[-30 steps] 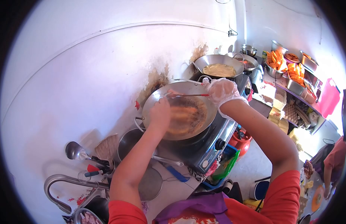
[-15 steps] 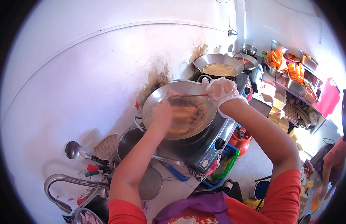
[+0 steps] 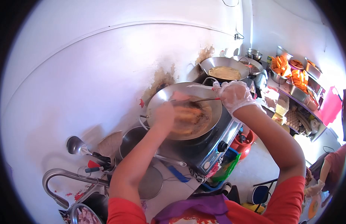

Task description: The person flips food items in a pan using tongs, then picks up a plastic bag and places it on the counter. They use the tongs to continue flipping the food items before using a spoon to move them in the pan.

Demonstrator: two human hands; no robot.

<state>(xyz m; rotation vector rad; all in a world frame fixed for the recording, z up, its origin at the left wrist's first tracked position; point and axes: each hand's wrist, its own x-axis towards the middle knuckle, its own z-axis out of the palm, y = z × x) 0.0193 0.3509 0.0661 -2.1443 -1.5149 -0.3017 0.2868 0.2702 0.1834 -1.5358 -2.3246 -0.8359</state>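
My left hand (image 3: 163,117), bare and blurred, is over the near left side of a large wok (image 3: 156,98). Its fingers are smeared, so their grip cannot be made out. Just beyond them is a pinkish piece (image 3: 180,96), too blurred to name. In a clear plastic glove, my right hand (image 3: 234,95) closes at the wok's right rim on a two-armed metal tool (image 3: 205,99) with red grips, perhaps tongs. Its arms are spread, one reaching over the wok. Long orange-brown pieces (image 3: 188,115) lie in bubbling oil below.
The wok sits on a gas stove (image 3: 203,158). Beyond are another wok (image 3: 206,65) with pale food and a pan (image 3: 260,67). Orange fried food (image 3: 281,66) fills bowls on a right-hand shelf. A ladle (image 3: 74,145), faucet (image 3: 48,183) and strainer (image 3: 150,183) are near left. Another person's gloved hand (image 3: 314,189) shows far right.
The view has shifted slightly, moving the scene right in frame. My left hand is more blurred over the wok. The other person's arm at right has moved. My right hand keeps its hold.
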